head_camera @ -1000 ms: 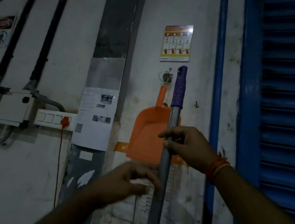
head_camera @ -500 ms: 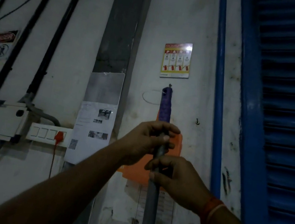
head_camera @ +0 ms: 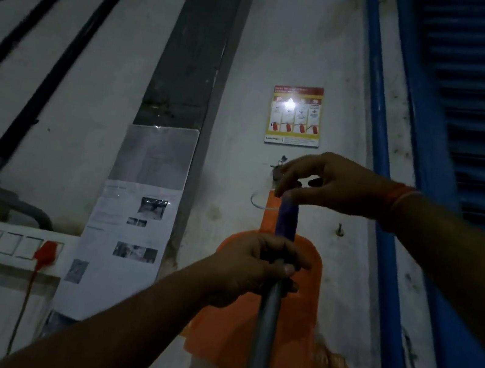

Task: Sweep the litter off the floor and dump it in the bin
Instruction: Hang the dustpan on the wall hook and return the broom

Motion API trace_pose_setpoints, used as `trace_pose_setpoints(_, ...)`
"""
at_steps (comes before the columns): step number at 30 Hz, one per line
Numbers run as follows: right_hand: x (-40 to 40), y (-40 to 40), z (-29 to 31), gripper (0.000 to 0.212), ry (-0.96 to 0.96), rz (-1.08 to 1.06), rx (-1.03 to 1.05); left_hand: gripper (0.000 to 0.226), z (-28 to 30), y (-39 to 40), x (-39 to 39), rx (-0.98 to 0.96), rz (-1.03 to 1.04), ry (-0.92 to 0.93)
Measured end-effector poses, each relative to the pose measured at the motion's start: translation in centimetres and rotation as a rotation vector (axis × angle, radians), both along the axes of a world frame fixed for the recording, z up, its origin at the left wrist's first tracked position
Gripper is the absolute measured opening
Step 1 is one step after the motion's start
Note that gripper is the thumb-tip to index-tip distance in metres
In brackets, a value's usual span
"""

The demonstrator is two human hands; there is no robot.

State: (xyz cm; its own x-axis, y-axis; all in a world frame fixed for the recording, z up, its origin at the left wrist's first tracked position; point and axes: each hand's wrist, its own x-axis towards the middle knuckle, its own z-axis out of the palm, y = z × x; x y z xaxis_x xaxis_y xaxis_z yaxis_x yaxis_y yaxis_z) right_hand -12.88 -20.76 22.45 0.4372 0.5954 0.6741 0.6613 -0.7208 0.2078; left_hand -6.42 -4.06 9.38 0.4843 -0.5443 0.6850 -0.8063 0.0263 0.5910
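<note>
A broom handle (head_camera: pixel 264 332), a grey metal pole with a purple grip (head_camera: pixel 287 220) at its top, stands upright against the wall. My left hand (head_camera: pixel 255 269) grips the pole just below the purple grip. My right hand (head_camera: pixel 331 182) is over the tip of the grip, its fingertips pinching the top end beside a wall hook (head_camera: pixel 279 166) and a thin white loop (head_camera: pixel 256 200). An orange dustpan (head_camera: pixel 303 322) hangs flat on the wall behind the pole. The broom head, the floor, the litter and the bin are out of view.
A blue roller shutter (head_camera: pixel 484 128) and its blue frame fill the right side. A fire-extinguisher poster (head_camera: pixel 295 115) hangs above the hook. Papers (head_camera: pixel 127 229), a switch panel (head_camera: pixel 13 243) and black conduits are on the wall to the left.
My right hand let go of the pole below my left hand and rose to the tip of the purple grip. My left hand kept its grip. The view tilted upward.
</note>
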Motion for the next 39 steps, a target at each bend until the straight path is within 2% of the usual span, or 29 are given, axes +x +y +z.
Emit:
trace_pose_setpoints(2,1.3,1.1,1.2,0.018,0.028,-0.089,-0.104,0.025,0.4,0.1,1.0,0.04,-0.005,-0.046)
trace_pose_setpoints(5,3.7,2.4,2.5,0.023,-0.129,-0.252,-0.17,0.026,0.6,0.3,2.6,0.068,-0.023,-0.094)
trace_pose_setpoints(7,5.3,2.6,3.1,0.023,-0.245,-0.239,-0.024,0.026,0.8,0.4,3.4,0.085,-0.033,-0.12)
trace_pose_setpoints(9,7.0,2.4,3.6,0.019,-0.309,-0.141,0.253,0.025,1.3,0.5,4.0,0.095,-0.03,-0.142)
trace_pose_setpoints(12,9.1,2.5,4.7,0.014,-0.235,0.067,0.633,0.025,3.0,0.7,5.2,0.066,-0.018,-0.144)
trace_pose_setpoints(15,10.6,3.2,5.9,0.013,-0.075,0.227,0.798,0.025,4.7,0.8,6.6,0.039,0.009,-0.121)
trace_pose_setpoints(18,12.1,3.8,7.1,0.015,-0.01,0.235,0.85,0.026,6.0,1.0,7.7,0.03,0.026,-0.1)
trace_pose_setpoints(21,13.4,4.0,8.2,0.018,-0.05,0.129,0.83,0.026,6.6,1.3,8.5,0.019,-0.031,-0.048)
trace_pose_setpoints(26,14.7,4.3,9.9,0.011,-0.345,-0.193,0.576,0.024,7.0,1.8,9.1,-0.038,-0.195,0.077)
trace_pose_setpoints(30,15.2,5.1,10.9,0.019,-0.539,-0.439,0.384,0.025,7.4,1.7,9.5,-0.075,-0.257,0.112)
trace_pose_setpoints(35,15.4,5.7,11.4,0.023,-0.452,-0.585,0.235,0.026,7.4,1.2,10.0,-0.07,-0.272,0.123)
trace_pose_setpoints(39,16.2,5.2,10.8,0.021,-0.307,-0.575,0.266,0.026,6.2,1.1,10.9,-0.056,-0.29,0.14)
